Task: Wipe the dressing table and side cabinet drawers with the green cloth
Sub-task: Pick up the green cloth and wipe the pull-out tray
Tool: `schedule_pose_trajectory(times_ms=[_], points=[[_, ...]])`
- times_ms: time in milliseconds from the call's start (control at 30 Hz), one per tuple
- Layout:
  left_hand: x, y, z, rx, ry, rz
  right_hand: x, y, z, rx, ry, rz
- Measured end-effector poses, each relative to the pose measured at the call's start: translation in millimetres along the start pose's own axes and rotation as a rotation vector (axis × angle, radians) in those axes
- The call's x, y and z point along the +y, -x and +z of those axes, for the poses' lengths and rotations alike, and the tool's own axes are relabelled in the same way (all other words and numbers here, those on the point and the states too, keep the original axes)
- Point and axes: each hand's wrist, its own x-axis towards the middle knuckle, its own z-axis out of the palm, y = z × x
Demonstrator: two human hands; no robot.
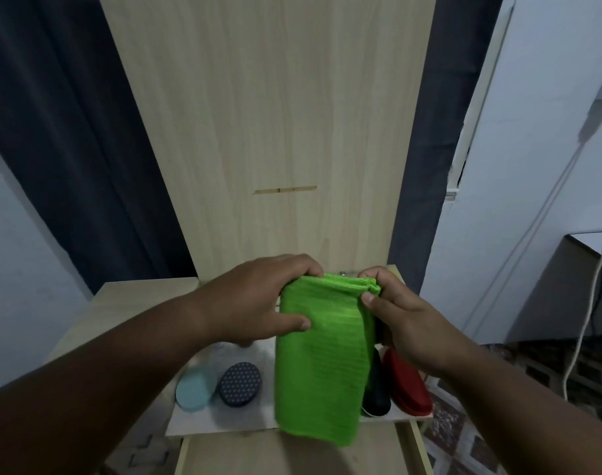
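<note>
The green cloth [321,354] hangs folded in front of me, held at its top edge by both hands. My left hand [258,303] grips the cloth's upper left corner, thumb pressed on its front face. My right hand [402,320] pinches the upper right corner between thumb and fingers. Behind and below the cloth is the light wooden dressing table [128,303] with its tall upright back panel [268,132]. The cloth's lower end hangs over the open compartment [224,425] of the table and hides its middle.
In the compartment lie a pale blue round lid [194,389], a dark dotted round case [240,383], a black item [376,395] and a red oval case [409,385]. A dark curtain [70,149] hangs left. White cables [587,320] run down the right wall.
</note>
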Motion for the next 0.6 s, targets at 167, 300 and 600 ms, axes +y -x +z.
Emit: schedule_pose_trajectory(times_ms=[167, 300, 600], points=[[-3, -4, 3, 0.135, 0.082, 0.028, -6, -10, -2, -0.046, -0.024, -0.050], [-7, 2, 24, 0.361, 0.716, -0.192, -13, -20, 4, 0.010, -0.169, -0.038], [-8, 20, 109, 0.251, 1.500, -0.768, 45, -14, 22, 0.053, -0.587, 0.368]])
